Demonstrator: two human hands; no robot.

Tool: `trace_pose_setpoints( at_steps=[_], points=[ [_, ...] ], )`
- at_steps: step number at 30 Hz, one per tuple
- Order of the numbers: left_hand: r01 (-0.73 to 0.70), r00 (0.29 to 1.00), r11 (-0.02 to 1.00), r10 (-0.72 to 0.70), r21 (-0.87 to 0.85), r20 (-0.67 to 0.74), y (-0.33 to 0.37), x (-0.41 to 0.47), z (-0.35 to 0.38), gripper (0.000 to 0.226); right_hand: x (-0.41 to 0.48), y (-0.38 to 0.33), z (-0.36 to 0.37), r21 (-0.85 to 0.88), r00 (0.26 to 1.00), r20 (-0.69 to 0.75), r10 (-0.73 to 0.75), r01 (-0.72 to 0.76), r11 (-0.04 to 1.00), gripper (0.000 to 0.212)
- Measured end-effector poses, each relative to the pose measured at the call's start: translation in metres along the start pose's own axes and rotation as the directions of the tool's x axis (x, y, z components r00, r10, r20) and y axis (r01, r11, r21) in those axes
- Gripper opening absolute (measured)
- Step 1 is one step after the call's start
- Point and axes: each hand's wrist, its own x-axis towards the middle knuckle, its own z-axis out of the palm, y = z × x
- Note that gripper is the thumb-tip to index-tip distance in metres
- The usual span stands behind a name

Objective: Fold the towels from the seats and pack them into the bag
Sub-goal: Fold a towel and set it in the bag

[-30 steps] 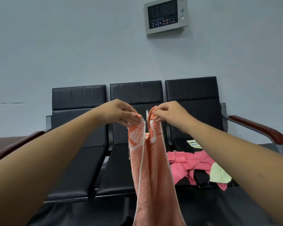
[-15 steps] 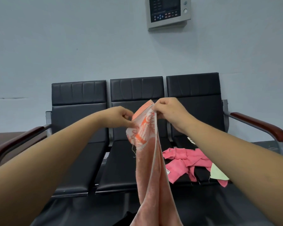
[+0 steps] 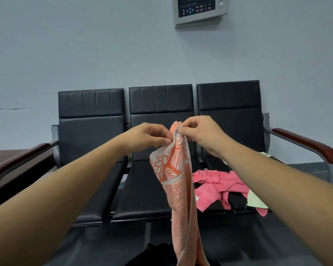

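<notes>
Both hands pinch the top edge of an orange towel (image 3: 178, 181): the left hand (image 3: 149, 136) nips it between thumb and fingertips, and the right hand (image 3: 198, 132) grips the bunched top corner just beside it. It hangs straight down in front of the middle seat (image 3: 142, 192) of a black bench. A pink towel (image 3: 217, 187) lies crumpled on the right seat, with a pale green cloth (image 3: 255, 200) at its right. Far above, a control panel (image 3: 199, 10) is fixed to the wall.
</notes>
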Motion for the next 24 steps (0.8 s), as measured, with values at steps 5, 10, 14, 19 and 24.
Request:
trace_pose_setpoints(
  at_steps=[5, 10, 14, 19, 24],
  points=[
    [0.025, 0.998, 1.0, -0.025, -0.003, -0.058, -0.007, 0.003, 0.009, 0.023, 0.0, 0.007, -0.003, 0.076, 1.0, 0.011, -0.023, 0.022, 0.997, 0.007],
    [0.033, 0.999, 0.999, -0.033, -0.017, -0.02, -0.009, 0.006, 0.011, 0.031, -0.002, 0.011, -0.006, 0.088, 0.994, 0.099, -0.04, 0.032, 0.996, 0.007],
    [0.087, 0.996, 0.996, -0.085, 0.033, -0.041, -0.011, 0.007, 0.009, 0.027, -0.001, 0.012, -0.007, 0.053, 0.99, 0.138, -0.037, 0.03, 0.998, 0.009],
    [0.082, 0.997, 0.996, -0.082, 0.04, -0.015, -0.015, 0.004, 0.002, 0.017, 0.003, 0.019, -0.008, 0.02, 0.999, 0.039, 0.006, -0.007, 1.0, 0.006],
    [0.138, 0.99, 0.99, -0.138, -0.003, -0.014, -0.023, 0.002, 0.006, 0.017, 0.01, 0.029, -0.008, 0.086, 0.994, -0.081, 0.072, -0.065, 0.994, 0.014]
  ],
)
